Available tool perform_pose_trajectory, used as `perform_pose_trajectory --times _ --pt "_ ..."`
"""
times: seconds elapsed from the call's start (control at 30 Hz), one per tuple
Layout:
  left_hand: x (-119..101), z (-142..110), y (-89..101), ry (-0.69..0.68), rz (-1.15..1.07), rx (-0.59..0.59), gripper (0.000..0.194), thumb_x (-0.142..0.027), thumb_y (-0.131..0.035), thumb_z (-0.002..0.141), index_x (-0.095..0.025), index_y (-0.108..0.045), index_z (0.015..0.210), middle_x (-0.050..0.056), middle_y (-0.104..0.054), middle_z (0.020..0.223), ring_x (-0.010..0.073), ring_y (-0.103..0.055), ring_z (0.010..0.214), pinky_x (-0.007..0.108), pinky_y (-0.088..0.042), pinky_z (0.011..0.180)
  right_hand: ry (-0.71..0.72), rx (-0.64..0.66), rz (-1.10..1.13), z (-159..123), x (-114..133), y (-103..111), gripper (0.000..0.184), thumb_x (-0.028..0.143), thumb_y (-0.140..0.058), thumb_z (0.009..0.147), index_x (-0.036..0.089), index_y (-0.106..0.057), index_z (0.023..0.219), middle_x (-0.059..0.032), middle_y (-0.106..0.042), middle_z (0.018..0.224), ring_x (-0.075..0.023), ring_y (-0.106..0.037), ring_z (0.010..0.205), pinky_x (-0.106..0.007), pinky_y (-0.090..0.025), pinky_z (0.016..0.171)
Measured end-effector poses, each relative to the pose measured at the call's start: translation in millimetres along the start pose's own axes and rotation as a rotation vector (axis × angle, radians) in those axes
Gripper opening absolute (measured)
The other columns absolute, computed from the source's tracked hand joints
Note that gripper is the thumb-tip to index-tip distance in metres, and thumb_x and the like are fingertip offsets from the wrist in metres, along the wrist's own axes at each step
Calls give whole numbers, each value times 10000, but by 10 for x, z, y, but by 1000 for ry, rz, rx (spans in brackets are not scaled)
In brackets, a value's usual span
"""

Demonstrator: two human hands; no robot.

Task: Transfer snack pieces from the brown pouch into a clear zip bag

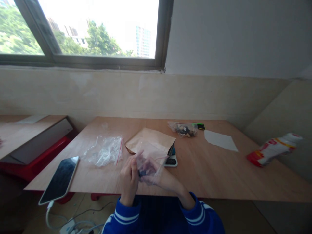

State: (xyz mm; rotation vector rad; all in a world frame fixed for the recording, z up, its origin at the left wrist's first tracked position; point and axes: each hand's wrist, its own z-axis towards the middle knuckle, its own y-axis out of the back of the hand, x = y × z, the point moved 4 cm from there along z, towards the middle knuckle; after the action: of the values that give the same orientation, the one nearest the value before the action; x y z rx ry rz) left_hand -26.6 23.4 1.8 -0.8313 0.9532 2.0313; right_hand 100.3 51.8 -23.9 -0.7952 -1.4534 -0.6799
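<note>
My left hand (129,182) and my right hand (156,174) are close together above the front edge of a plywood table (214,175). Both grip a clear plastic bag (148,161) with a dark item (143,173) inside it. Just beyond my hands lies a brown kraft paper envelope (148,141). A small white object (172,161) shows from under the envelope's corner. To the left of my hands lies a crumpled clear zip bag (104,151) with a red seal strip. A black smartphone (59,180) rests at the table's front left corner, overhanging the edge.
A small plastic bag of dark pieces (184,129) and a yellow-green item (201,126) lie at the back. A white paper sheet (220,140) and a red-and-white plastic package (273,149) are to the right. Cables and a power strip (68,227) lie on the floor.
</note>
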Motion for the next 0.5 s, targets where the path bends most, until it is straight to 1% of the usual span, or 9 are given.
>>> perform_pose_trajectory --times 0.1,0.17,0.23,0.33,0.4,0.5 --pt "26 -11 17 -28 25 -24 446 -339 -271 981 -202 -647 1177 60 -695 1069 163 -647 974 268 -513 824 38 51 5 -13 64 -79 375 356 -768 696 217 -548 966 10 -575 883 -114 -551 714 -232 -473 573" --pt "40 -25 31 -44 43 -33 439 -333 -275 980 -208 -638 1195 64 -674 1126 165 -624 1037 271 -494 870 90 73 -31 -16 122 -129 376 342 -762 704 215 -591 1013 -6 -572 926 -130 -540 794 -241 -478 621" --pt "50 -38 44 -40 54 -27 434 -330 -279 981 -214 -628 1210 66 -654 1172 164 -606 1079 271 -477 903 99 105 -14 -10 139 -178 401 331 -767 697 212 -614 1048 -17 -579 942 -136 -539 821 -245 -477 642" --pt "57 -41 59 -3 64 -22 433 -340 -280 980 -218 -613 1229 68 -644 1201 170 -591 1111 285 -458 942 10 119 149 25 62 -230 469 338 -811 636 213 -621 1047 -7 -594 915 -115 -558 737 -235 -471 597" --pt "65 -29 76 48 61 -61 447 -360 -273 980 -207 -608 1234 76 -657 1181 181 -597 1101 308 -459 949 -47 80 234 60 -13 -240 488 350 -835 597 203 -632 1017 6 -604 861 -103 -568 693 -227 -467 580" --pt "77 6 101 112 57 -112 475 -401 -270 974 -190 -623 1211 88 -689 1101 195 -629 1017 335 -483 909 -90 20 245 115 -97 -218 535 369 -855 554 178 -658 1013 23 -609 766 -94 -566 636 -225 -464 569"
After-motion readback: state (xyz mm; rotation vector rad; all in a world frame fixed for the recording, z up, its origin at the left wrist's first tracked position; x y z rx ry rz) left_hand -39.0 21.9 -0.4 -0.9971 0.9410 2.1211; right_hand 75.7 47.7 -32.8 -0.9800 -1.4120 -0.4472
